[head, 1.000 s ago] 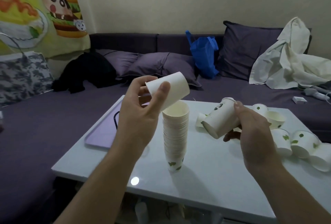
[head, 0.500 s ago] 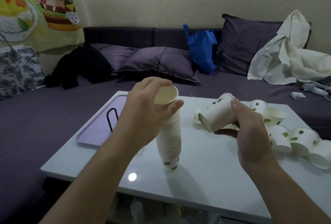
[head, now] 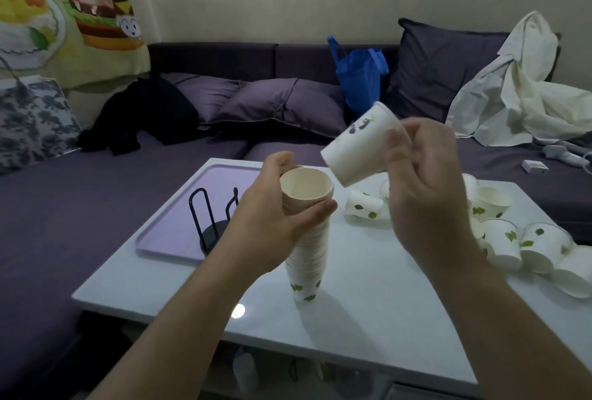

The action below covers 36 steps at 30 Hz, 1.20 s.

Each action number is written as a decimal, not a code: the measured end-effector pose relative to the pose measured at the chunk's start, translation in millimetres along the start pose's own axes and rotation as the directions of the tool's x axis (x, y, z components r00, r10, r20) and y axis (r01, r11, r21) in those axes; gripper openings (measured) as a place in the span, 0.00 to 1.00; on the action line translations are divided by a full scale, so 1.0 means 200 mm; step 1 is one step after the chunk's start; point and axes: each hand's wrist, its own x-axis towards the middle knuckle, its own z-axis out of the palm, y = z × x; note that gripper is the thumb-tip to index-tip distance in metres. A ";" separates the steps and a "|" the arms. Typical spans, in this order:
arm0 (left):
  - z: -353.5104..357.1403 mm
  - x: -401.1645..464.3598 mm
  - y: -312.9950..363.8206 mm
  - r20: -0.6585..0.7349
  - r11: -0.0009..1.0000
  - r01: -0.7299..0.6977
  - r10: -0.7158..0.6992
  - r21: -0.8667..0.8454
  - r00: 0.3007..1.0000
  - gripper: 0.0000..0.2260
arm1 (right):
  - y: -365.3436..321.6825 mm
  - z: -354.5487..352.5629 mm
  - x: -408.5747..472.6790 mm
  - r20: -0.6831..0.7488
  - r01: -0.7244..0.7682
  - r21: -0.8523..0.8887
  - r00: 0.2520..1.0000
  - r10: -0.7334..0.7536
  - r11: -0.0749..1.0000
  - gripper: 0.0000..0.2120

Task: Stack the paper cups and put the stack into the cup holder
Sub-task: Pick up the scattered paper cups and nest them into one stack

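A tall stack of white paper cups (head: 307, 258) with green leaf prints stands upright on the white table (head: 368, 319). My left hand (head: 275, 217) grips the top of the stack, thumb in front just below the rim. My right hand (head: 426, 194) holds a single paper cup (head: 358, 146) tilted in the air, just above and right of the stack's mouth. The black wire cup holder (head: 211, 217) stands on a lilac tray (head: 179, 223) left of the stack, partly hidden by my left wrist.
Several loose cups (head: 525, 239) lie on the table's right side, and one cup (head: 365, 207) lies on its side behind the stack. A purple sofa with cushions, a blue bag (head: 358, 79) and a white cloth (head: 519, 89) is beyond the table.
My left hand pressed its cup onto the stack and now steadies the top. My right hand lifted its cup from near the table up toward the stack's mouth.
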 end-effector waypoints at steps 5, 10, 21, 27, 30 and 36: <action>0.00 -0.01 -0.01 0.015 0.993 -0.013 0.015 -0.114 1.000 0.38 | -0.02 0.13 -0.01 0.153 0.160 -0.102 0.978 -0.143 0.982 0.19; 0.00 0.00 -0.04 0.027 0.985 -0.025 0.030 -0.173 0.999 0.34 | -0.01 0.18 -0.04 0.410 0.202 -0.224 0.907 -0.096 0.953 0.30; -0.09 0.02 -0.18 0.109 0.776 0.183 -0.147 -0.603 0.983 0.21 | 0.22 0.04 -0.08 0.193 -0.384 -0.003 0.906 0.377 0.923 0.20; 0.00 0.05 -0.30 0.195 0.744 0.305 -0.235 -0.595 0.952 0.17 | 0.47 0.10 -0.08 0.270 -0.370 -0.452 0.810 0.520 0.811 0.26; 0.07 0.16 -0.38 0.236 0.764 0.376 -0.294 -0.524 0.926 0.15 | 0.58 0.19 -0.05 0.366 -0.266 -0.582 0.758 0.540 0.768 0.34; 0.17 0.33 -0.56 0.262 0.742 0.460 -0.378 -0.488 0.888 0.10 | 0.84 0.40 0.07 0.432 -0.095 -0.758 0.667 0.606 0.645 0.45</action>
